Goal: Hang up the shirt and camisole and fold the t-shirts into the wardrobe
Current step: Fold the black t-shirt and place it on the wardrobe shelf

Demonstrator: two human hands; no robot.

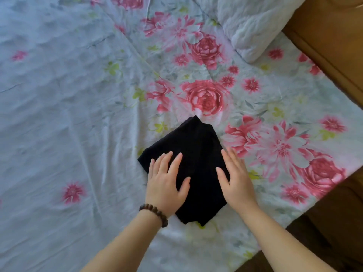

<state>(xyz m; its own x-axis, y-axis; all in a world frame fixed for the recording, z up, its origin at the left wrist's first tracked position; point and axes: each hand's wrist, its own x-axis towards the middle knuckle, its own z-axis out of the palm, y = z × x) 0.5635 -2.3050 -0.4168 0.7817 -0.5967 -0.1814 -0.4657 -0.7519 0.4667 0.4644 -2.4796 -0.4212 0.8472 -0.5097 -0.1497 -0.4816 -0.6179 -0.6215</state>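
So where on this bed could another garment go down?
The wide sheet left of the folded black t-shirt is free, as is the stretch between it and the white pillow. It is tighter on the right, by the wooden bed frame.

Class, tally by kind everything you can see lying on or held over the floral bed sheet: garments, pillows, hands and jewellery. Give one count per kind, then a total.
Folded black garment: 1
White pillow: 1
Hands: 2, the left hand and the right hand, both flat on the garment
Beaded bracelet, on the left wrist: 1
Total: 5
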